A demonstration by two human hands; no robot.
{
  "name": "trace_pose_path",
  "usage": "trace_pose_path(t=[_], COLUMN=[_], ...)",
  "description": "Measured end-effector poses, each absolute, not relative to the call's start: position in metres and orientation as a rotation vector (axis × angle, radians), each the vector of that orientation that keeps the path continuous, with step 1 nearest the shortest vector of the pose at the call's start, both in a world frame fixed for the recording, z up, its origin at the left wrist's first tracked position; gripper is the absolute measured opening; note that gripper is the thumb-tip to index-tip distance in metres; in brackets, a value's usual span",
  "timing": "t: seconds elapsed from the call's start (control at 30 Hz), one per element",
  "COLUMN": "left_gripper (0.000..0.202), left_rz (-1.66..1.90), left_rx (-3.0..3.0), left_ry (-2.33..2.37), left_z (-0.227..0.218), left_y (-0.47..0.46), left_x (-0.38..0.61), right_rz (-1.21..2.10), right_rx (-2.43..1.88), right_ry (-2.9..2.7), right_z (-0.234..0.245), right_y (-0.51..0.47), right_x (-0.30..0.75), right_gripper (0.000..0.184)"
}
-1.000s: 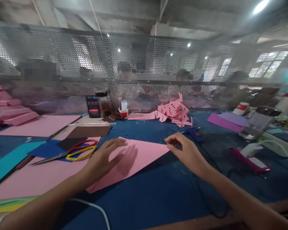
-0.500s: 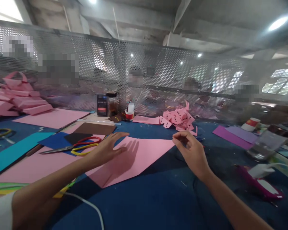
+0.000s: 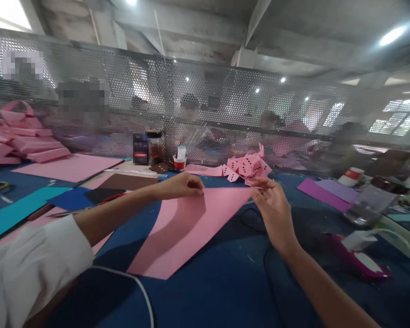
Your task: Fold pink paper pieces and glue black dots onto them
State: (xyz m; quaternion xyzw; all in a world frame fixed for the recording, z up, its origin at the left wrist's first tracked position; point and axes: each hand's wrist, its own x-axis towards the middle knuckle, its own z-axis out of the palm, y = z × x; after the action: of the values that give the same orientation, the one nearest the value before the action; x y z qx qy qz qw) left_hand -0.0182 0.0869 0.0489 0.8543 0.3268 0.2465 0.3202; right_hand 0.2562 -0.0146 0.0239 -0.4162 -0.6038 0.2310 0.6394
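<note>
A pink sheet of paper (image 3: pixel 184 232) is held up at its far edge, its near end slanting down to the blue table. My left hand (image 3: pixel 182 186) pinches that far edge near its middle, thumb and fingers closed. At the right corner, my right hand (image 3: pixel 273 205) grips the sheet between thumb and fingertips. My left forearm passes over a pair of scissors (image 3: pixel 112 197), covering most of them. Just beyond the sheet lies a pile of pink cut pieces with black dots (image 3: pixel 246 167).
Left are a heap of pink folded strips (image 3: pixel 30 141), teal card (image 3: pixel 23 214) and brown card (image 3: pixel 128 181). A red and white cup (image 3: pixel 180 162) and a jar (image 3: pixel 155 148) stand by the mesh partition (image 3: pixel 222 123). A clear container (image 3: pixel 371 200) and purple-pink device (image 3: pixel 358 257) are at right.
My left hand has moved right and closed on the paper's far edge. The sheet has turned and its near end has shifted right. My right hand stays at its corner.
</note>
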Motion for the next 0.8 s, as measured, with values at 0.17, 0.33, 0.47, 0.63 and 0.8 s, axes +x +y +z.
trace_pose_path(t=[0.17,0.33,0.47,0.63,0.8], left_gripper=[0.030,0.031,0.031,0.037,0.042], left_rz=[0.840,1.130,1.222,1.061,0.881], left_rx=[2.059,1.782,1.698,1.550,1.516], left_ry=[0.953,1.009,1.052,1.123,1.155], left_z=[0.081,0.094,0.091,0.074,0.042], left_y=[0.075,0.059,0.051,0.040,0.025], left_x=[-0.028,-0.026,-0.023,-0.034,-0.053], right_rz=[0.981,1.229,1.157,1.029,0.921], right_rx=[-0.966,-0.921,-1.004,-1.082,-1.184], right_ry=[-1.342,-1.496,-1.632,-1.633,-1.684], right_z=[0.002,-0.010,-0.014,-0.018,-0.013], right_y=[0.000,-0.007,-0.013,-0.008,-0.008], right_x=[0.249,0.234,0.231,0.238,0.239], right_gripper=[0.064,0.057,0.040,0.031,0.045])
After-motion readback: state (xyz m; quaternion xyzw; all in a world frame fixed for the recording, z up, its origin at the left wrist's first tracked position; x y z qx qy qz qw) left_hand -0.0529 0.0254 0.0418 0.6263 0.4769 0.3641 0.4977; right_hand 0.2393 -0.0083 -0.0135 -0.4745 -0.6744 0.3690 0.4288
